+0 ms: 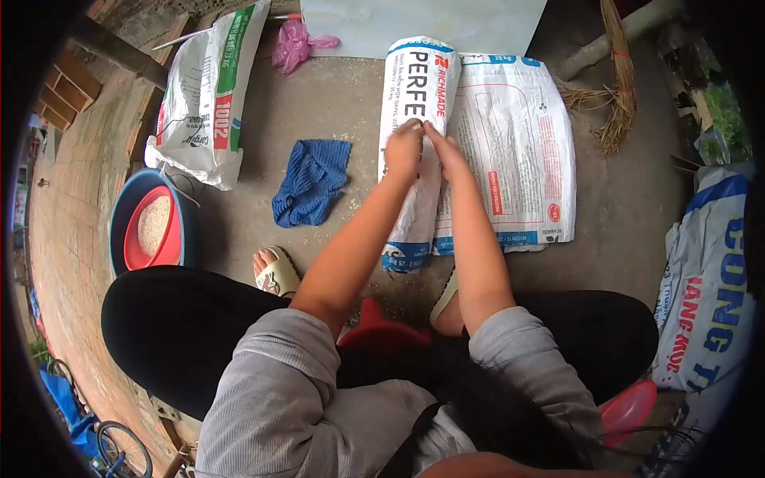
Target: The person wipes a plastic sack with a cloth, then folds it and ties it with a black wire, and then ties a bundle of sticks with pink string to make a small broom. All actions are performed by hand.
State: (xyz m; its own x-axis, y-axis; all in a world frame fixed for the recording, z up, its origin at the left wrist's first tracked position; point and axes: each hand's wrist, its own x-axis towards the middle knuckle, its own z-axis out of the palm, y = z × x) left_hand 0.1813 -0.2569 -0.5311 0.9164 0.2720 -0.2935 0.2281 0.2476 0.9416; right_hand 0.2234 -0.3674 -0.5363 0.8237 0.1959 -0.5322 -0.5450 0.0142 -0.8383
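My left hand (404,151) and my right hand (449,154) meet over a white feed sack (413,219) folded into a long narrow strip. The left fingers are curled into a fist. The right fingers are pinched together against the left ones, and I cannot tell what they hold. Lettering in black and red shows on the folded sack, with blue bands at its ends. Beneath its right side lies a second, flat white sack (518,159) with printed text.
A crumpled blue cloth (311,182) lies left of the sacks. Further left are a blue bucket (191,239) with a red bowl (174,253) of grain inside and another white sack (199,103). A pink plastic bag (296,46) and a straw broom (620,88) lie farther back.
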